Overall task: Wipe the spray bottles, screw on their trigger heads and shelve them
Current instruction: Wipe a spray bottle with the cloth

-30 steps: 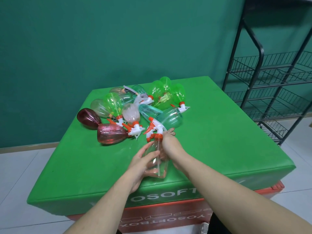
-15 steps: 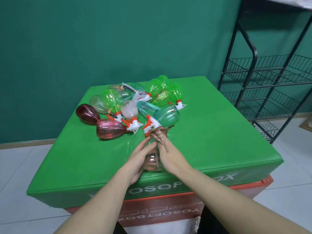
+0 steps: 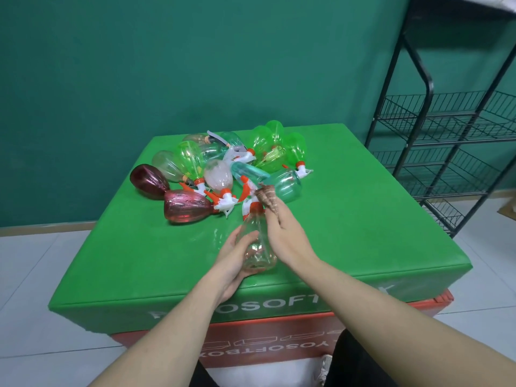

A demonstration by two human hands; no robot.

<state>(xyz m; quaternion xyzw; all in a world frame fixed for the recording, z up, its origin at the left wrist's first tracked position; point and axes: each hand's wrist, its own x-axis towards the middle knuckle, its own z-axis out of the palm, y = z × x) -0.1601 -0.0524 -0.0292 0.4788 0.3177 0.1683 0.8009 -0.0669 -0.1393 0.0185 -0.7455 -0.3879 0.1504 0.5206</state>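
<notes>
A clear spray bottle (image 3: 255, 248) with an orange-and-white trigger head (image 3: 252, 209) lies on the green box top, its head pointing away from me. My left hand (image 3: 233, 261) cups its body from the left. My right hand (image 3: 282, 236) rests against its right side and pinches a small brown cloth (image 3: 268, 201) at the bottle's neck. Behind them lies a pile of spray bottles (image 3: 223, 169): green, teal, clear and dark red, most with trigger heads on.
The green padded box (image 3: 363, 233) sits on a red box (image 3: 279, 339) over a white tiled floor. A black wire shelf rack (image 3: 446, 152) stands to the right, its wire shelves bare in view. A green wall is behind.
My right hand has slid from the bottle's neck down along its right side, and the brown cloth now shows in its fingers. The left hand keeps cupping the bottle.
</notes>
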